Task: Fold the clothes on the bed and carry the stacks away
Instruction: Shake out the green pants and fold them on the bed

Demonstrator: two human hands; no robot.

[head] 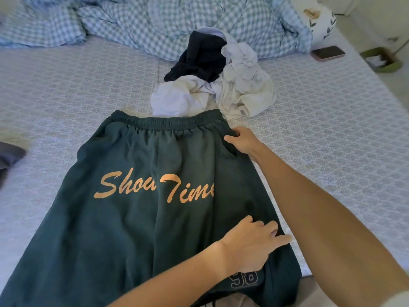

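A pair of dark green shorts [141, 196] lies spread flat on the bed [332, 140], waistband away from the person, with orange script lettering reading "Show Time" across it and a "98" patch near the lower right edge. The right hand [242, 140] sits at the right end of the waistband, thumb and fingers pinching the fabric by the pocket opening. The left hand [254, 247] reaches across to the right side seam lower down, fingers relaxed and spread, pressing on the cloth. Just past the waistband sits an unfolded heap of white and cream garments [232, 89] with a black garment [201, 56] on top. Behind the heap lies a rumpled blue checked duvet [137, 21]. A phone [328, 53] rests on the bed at the far right, and a grey piece of cloth [10, 155] shows at the left edge
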